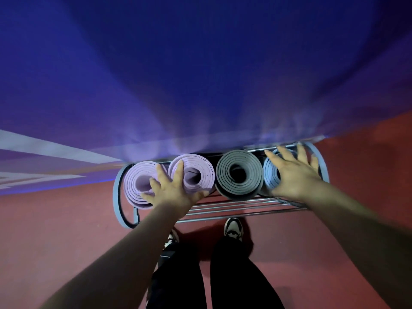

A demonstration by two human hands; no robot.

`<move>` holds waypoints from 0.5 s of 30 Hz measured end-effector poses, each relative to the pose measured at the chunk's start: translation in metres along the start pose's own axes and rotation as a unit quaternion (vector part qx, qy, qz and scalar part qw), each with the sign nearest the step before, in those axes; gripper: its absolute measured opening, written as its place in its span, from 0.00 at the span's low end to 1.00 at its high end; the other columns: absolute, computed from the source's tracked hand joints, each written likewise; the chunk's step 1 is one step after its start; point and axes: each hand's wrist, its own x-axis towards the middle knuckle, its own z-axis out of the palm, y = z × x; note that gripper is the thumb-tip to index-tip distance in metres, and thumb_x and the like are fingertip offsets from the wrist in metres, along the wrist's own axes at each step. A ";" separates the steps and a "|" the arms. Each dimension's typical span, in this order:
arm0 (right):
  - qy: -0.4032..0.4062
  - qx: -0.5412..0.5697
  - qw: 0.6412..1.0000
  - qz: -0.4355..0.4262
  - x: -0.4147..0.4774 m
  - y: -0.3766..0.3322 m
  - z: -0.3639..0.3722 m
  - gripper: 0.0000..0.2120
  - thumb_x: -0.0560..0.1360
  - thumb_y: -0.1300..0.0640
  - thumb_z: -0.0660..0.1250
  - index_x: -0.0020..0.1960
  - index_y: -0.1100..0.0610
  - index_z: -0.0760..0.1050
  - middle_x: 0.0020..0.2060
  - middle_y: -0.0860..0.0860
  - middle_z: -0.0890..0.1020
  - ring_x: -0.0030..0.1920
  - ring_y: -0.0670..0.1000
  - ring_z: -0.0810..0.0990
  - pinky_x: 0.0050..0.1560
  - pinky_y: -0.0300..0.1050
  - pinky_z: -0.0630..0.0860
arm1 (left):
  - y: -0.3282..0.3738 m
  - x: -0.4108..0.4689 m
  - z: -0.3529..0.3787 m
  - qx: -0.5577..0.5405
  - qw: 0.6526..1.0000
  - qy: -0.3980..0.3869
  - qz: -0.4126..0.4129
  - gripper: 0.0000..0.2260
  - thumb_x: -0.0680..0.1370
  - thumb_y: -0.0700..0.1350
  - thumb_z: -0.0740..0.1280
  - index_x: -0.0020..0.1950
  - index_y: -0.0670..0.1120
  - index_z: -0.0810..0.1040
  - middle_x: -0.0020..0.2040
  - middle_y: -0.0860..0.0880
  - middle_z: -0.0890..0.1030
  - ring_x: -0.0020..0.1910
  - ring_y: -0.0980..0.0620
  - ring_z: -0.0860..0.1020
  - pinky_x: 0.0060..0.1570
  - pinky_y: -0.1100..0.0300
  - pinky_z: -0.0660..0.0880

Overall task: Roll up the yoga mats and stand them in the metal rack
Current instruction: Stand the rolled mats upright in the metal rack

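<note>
The metal rack (234, 211) stands on the red floor (62, 224). Four rolled mats stand upright along its back edge. From its left end they are a lilac mat (134, 182), a second lilac mat (197, 169), a grey mat (238, 175) and a blue mat (270, 176). The left hand (174, 189) rests spread across both lilac tops, and the right hand (294, 175) rests spread on the blue one.

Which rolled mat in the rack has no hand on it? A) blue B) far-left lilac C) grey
C: the grey mat stands untouched; the left hand rests across the far-left lilac mat and the second lilac mat, the right hand on the blue mat.
</note>
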 end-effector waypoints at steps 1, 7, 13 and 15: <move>-0.014 -0.001 1.000 -0.006 0.002 0.004 0.001 0.62 0.59 0.26 0.73 0.81 0.35 0.41 0.83 0.44 0.42 0.81 0.65 0.36 0.77 0.69 0.44 | 0.001 0.000 0.001 0.001 1.000 -0.002 -0.005 0.56 0.55 0.86 0.61 0.77 0.72 0.40 0.82 0.48 0.36 0.81 0.35 0.47 0.71 0.24 0.49; 0.024 -0.030 0.999 -0.018 0.000 0.010 0.007 0.54 0.61 0.24 0.71 0.79 0.37 0.52 0.79 0.52 0.53 0.74 0.66 0.58 0.74 0.62 0.60 | 0.005 -0.002 0.002 0.008 1.000 -0.003 -0.023 0.56 0.56 0.84 0.65 0.77 0.73 0.39 0.82 0.49 0.35 0.81 0.37 0.47 0.72 0.26 0.48; 0.078 0.012 0.997 0.027 -0.003 0.005 -0.008 0.45 0.61 0.44 0.77 0.74 0.37 0.60 0.70 0.50 0.62 0.65 0.62 0.66 0.67 0.58 0.69 | 0.004 -0.004 -0.004 -0.021 1.000 -0.015 -0.018 0.56 0.57 0.82 0.69 0.77 0.73 0.42 0.83 0.50 0.35 0.82 0.37 0.46 0.73 0.27 0.46; 0.110 0.015 0.994 0.022 -0.004 0.004 -0.013 0.44 0.61 0.45 0.77 0.73 0.38 0.62 0.69 0.49 0.62 0.64 0.62 0.67 0.68 0.57 0.69 | 0.005 -0.005 -0.004 -0.024 0.999 -0.012 -0.018 0.56 0.56 0.82 0.68 0.77 0.73 0.43 0.83 0.50 0.36 0.81 0.37 0.46 0.73 0.27 0.46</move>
